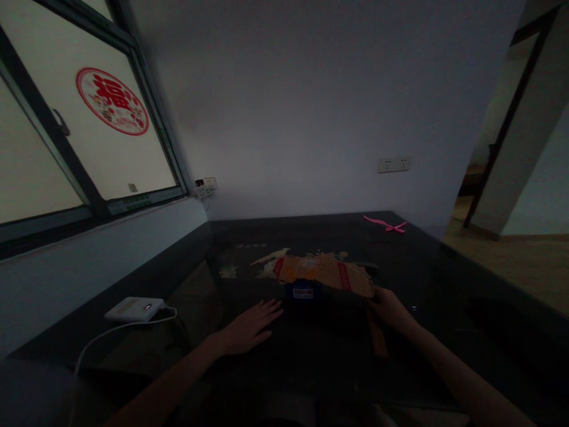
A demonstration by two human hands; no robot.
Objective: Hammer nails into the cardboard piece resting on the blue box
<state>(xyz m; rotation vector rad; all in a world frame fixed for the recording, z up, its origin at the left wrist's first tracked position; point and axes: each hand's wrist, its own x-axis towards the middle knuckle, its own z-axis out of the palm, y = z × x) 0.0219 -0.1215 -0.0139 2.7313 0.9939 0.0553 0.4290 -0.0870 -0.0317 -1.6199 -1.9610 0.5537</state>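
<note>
My right hand is closed on the right end of a flat brown piece with an uneven edge, which looks like cardboard. Red bands and an orange patch mark its surface. Just below and partly behind it, a small blue box with a pale label sits on the dark table. A reddish-brown strip lies below my right hand; I cannot tell whether it touches the hand. To the left of the blue box, my left hand rests palm down with fingers stretched, holding nothing.
On the dark glossy table, a white power bank with a white cable lies at the left. A pink ribbon is at the far right. The wall carries sockets, and a window stands left.
</note>
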